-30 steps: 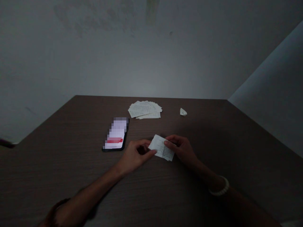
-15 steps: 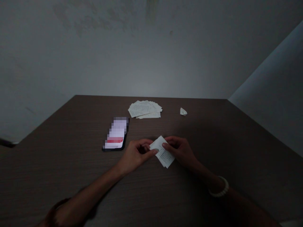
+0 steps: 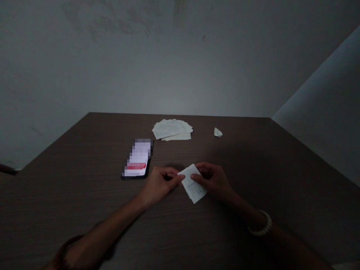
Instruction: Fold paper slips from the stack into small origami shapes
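Both hands are on the same bit of paper rn, just below the ctr of the frame. L hand [image 3: 159,184] has the slip [image 3: 196,190] pinched at its upper-left corner, thumb on top, other fingers mostly hidden. R hand [image 3: 217,180] is clamped on it too, from the right side: thumb pressed flat on the printed face, fingers tucked behind the top edge. So hands are close together w/ only the slip between them. It's tilted, a corner pointing down twd the bottom of the frame, & I see more than one layer along the lower-left edge. Can't tell if it's folded or a few sheets. Print's too small to read, fwiw.

Pale beaded bracelet [image 3: 269,226] on the R wrist, lower right of frame. Dark band [image 3: 60,255] on the L forearm, lower left; can't tell if sleeve or strap.

Phone [image 3: 137,157] lies face up left of ctr, near the L hand, screen lit but pixelated, w/ a red bar near the bottom. Fanned pile of printed papers [image 3: 172,129] sits above that, abt mid-frame. Small crumpled scrap [image 3: 218,132] is off to its right, well apart. All on a dark brown wood-grain counter [image 3: 92,150], w/ a stained grey wall [image 3: 180,75] filling the top.
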Tool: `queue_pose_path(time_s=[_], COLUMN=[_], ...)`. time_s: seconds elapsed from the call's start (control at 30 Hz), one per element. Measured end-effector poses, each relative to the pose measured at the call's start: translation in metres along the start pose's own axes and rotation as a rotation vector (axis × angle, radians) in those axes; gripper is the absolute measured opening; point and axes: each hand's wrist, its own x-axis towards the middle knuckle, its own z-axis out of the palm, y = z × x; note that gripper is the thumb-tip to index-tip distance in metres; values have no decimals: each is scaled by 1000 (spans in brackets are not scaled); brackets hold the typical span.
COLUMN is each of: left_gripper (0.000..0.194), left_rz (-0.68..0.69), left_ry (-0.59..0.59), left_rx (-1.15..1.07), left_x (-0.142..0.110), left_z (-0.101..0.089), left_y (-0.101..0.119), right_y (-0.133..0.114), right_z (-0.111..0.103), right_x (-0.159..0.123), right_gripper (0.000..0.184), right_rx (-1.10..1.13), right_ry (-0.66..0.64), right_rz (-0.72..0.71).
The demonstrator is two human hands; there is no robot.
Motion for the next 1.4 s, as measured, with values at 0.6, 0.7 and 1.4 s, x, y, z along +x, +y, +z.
queue_pose_path(time_s=[0.6, 0.7, 1.4], left_gripper=[29, 22, 16], left_rz=[1048, 1175, 71], left_ry=[88, 48, 201], left_rx=[866, 915, -74], left_x=[-13, -15, -12], left_z=[-10, -9, 11], left_y=[-1, 4, 9], right_y=[0, 0, -9], right_z=[-1, 1, 2], right_x=[3, 3, -1], right_gripper=[47, 48, 23], right_rx=[30, 34, -15], right_ry=[103, 82, 227], right_rz=[87, 104, -95])
